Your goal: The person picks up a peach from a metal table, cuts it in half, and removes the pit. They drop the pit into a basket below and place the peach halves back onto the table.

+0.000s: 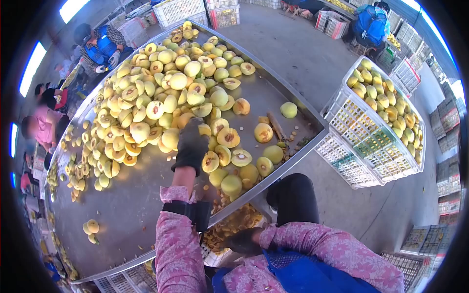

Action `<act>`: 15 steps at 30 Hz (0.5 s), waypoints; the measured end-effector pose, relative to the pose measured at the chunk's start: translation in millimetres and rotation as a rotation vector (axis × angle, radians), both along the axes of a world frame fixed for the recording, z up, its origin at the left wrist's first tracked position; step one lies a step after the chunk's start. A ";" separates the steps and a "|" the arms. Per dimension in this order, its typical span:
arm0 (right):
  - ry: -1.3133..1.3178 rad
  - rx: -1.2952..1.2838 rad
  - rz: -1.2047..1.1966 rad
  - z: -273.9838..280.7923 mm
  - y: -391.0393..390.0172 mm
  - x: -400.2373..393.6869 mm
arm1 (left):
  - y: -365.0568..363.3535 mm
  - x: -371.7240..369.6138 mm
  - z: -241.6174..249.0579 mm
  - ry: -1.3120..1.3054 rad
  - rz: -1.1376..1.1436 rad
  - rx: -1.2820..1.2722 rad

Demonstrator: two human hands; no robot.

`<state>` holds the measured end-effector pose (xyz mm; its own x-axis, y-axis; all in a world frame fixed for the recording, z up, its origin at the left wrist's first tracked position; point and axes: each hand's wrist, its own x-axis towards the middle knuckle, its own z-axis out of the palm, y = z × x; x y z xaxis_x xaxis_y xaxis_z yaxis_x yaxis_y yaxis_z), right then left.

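Fruit (140,131) is spread from the table's (122,205) far corner toward its near edge and touched by the left hand (191,146); the right hand (244,241) is held outside that edge. Neither grip can be determined. Picking is apparently underway; a secure hold is required.

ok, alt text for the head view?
A dark-gloved left hand touches a pile of yellow-green fruit, many halved, on a metal table. The gloved right hand is off the table, near orange-brown scraps. Stacked plastic crates stand to the right, the top one full of fruit.
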<state>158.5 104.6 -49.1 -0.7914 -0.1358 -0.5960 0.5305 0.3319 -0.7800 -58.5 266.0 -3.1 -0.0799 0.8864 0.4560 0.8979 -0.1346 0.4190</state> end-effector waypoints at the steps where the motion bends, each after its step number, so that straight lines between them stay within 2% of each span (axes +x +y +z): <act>1: 0.112 0.047 0.102 -4.6 -3.6 0.1 | -5.7 0.5 3.1 0.000 -0.002 -0.010; 3: 0.130 0.040 0.114 1.4 -7.6 -1.1 | -18.0 -4.4 13.8 -0.321 0.051 -0.100; 5: 0.153 0.040 0.128 6.9 -8.8 -2.9 | -26.4 -15.0 6.8 -0.214 0.022 -0.027; 7: 0.128 0.022 0.050 8.0 -12.5 -0.8 | -38.0 -18.5 5.2 -1.089 0.134 -0.068; 8: 0.130 0.023 0.051 10.5 -12.4 1.9 | -50.6 -12.7 26.5 -1.020 0.186 -0.186; 10: 0.432 0.221 0.127 16.5 -9.4 6.8 | -60.4 -21.3 17.3 -0.954 0.161 -0.163; 14: 0.394 0.345 0.047 -23.7 -26.7 4.5 | -57.7 -14.5 28.1 -0.814 0.146 -0.032; 15: 0.276 0.225 0.001 -9.0 -18.4 3.6 | -54.3 -10.2 34.7 -0.742 0.172 0.004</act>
<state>162.2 86.2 -58.1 -0.9268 -0.0262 -0.3748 0.3096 0.5118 -0.8014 -68.8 211.7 31.5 -0.5038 0.8322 0.2318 0.3897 -0.0206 0.9207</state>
